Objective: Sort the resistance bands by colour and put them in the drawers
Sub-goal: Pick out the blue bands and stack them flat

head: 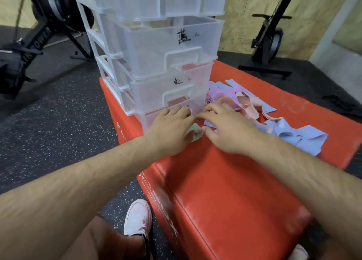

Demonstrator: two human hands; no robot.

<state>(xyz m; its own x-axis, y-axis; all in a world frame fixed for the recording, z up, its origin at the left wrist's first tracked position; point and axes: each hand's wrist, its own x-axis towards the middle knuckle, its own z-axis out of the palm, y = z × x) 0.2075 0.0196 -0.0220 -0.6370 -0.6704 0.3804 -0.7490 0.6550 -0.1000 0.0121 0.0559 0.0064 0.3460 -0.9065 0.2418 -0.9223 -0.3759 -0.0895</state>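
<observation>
Both hands, the left hand (172, 130) and the right hand (227, 130), lie with fingers loosely spread at the bottom drawer (150, 118) of the clear drawer unit (156, 44), whose contents are too faint to tell, flanking a pale green band (195, 133) that they may or may not be gripping, beside the heap of blue, purple and peach bands (246, 107) on the red padded box (225, 181).

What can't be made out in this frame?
Head view only:
Either hand's grip on the pale green band: left hand and right hand cover most of it.
Bottom drawer contents: hidden by both hands.
Handwritten drawer labels: too blurred to read.
Top drawer: cut off by the top edge.
</observation>
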